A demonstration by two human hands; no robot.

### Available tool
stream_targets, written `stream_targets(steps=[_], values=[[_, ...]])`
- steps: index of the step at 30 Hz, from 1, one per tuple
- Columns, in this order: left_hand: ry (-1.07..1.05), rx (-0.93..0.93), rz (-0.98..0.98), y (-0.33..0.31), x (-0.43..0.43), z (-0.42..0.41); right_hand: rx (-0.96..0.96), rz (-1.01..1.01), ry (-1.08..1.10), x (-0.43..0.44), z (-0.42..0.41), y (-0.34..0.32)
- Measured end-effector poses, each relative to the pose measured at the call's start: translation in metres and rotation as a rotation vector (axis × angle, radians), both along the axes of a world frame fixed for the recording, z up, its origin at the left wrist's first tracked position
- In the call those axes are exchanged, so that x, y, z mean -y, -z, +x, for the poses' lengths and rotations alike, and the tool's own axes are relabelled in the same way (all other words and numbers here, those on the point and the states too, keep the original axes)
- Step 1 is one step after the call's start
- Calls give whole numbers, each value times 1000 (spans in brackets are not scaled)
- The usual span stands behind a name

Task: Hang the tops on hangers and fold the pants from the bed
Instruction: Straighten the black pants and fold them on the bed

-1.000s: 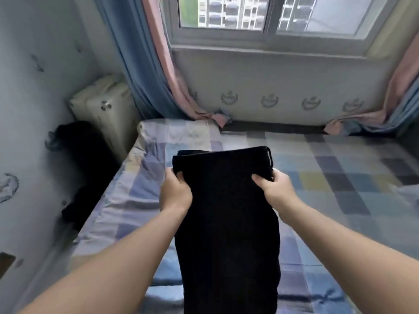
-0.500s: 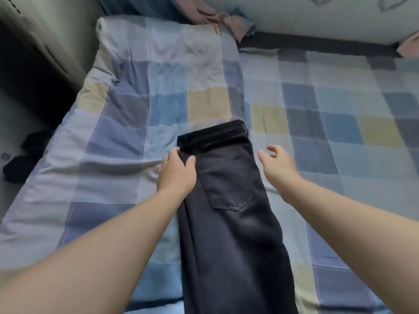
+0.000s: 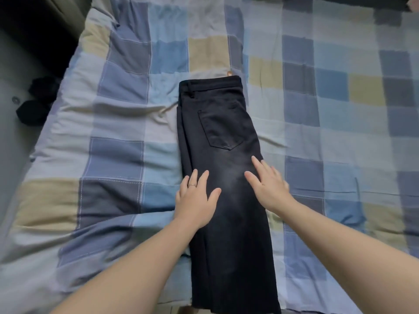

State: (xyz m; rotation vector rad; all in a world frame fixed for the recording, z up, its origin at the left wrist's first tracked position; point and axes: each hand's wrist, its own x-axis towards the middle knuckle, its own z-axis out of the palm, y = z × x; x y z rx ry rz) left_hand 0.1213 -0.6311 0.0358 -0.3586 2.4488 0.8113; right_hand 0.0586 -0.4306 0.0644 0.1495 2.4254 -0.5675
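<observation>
A pair of black pants (image 3: 224, 137) lies flat on the checked bed cover (image 3: 118, 123), folded lengthwise leg on leg, waistband at the far end and a back pocket facing up. Its legs run toward me and over the near edge of the bed. My left hand (image 3: 196, 198) rests flat on the left side of the thigh part, fingers straight, a ring on one finger. On the right side of the same part my right hand (image 3: 266, 183) presses flat with spread fingers.
The blue, grey and yellow checked cover spreads wide to the right (image 3: 340, 98). Left of the bed is a dark gap with black items (image 3: 36, 98) on the floor beside a pale wall.
I held the pants up by the waistband, then laid them on the bed. Both hands let go and slid down from the waistband to the thigh part, now lying flat.
</observation>
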Motion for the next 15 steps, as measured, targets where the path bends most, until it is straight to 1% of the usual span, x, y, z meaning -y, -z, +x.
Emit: stream_targets(steps=[3,7,9,11,15], values=[[-22,45,4,-10,-16,53,11,59,-62,-13,44,-11],[-37,100,-2,-23,-37,128,43,71,-130,-30,109,-24],[-56,102,14,-22,-43,147,40,76,-136,-36,126,-23],[-124,109,39,-21,-53,183,47,80,-162,-45,159,-21],[-158,196,68,-11,-70,251,97,67,-141,-71,225,-8]])
